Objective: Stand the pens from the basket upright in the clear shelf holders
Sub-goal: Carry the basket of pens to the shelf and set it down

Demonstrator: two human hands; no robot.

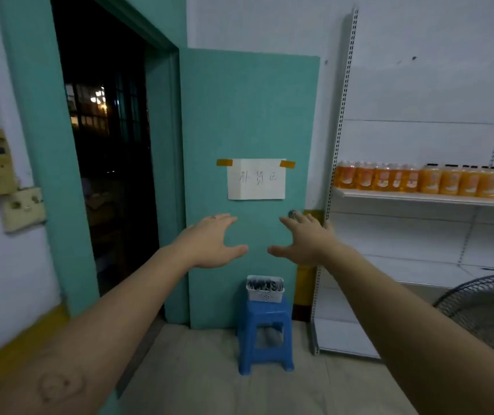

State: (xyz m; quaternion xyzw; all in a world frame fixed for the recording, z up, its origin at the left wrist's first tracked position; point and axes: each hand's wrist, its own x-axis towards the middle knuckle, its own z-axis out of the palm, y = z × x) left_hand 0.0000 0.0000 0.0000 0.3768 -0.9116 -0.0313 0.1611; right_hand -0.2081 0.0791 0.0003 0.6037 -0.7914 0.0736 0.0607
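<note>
A small white basket [265, 293] holding several dark pens [263, 285] stands on a blue plastic stool [265, 330] against a teal door. My left hand [213, 242] and my right hand [304, 241] are both stretched out in front of me, well above the basket, palms facing away, fingers spread, holding nothing. No clear holders are in view.
The teal door [248, 115] carries a taped paper sign [256, 178]. Left of it is a dark open doorway [105, 160]. White shelving [419, 235] at the right holds orange bottles [428, 179]. A floor fan [485, 307] stands at lower right. Wooden floor lies before the stool.
</note>
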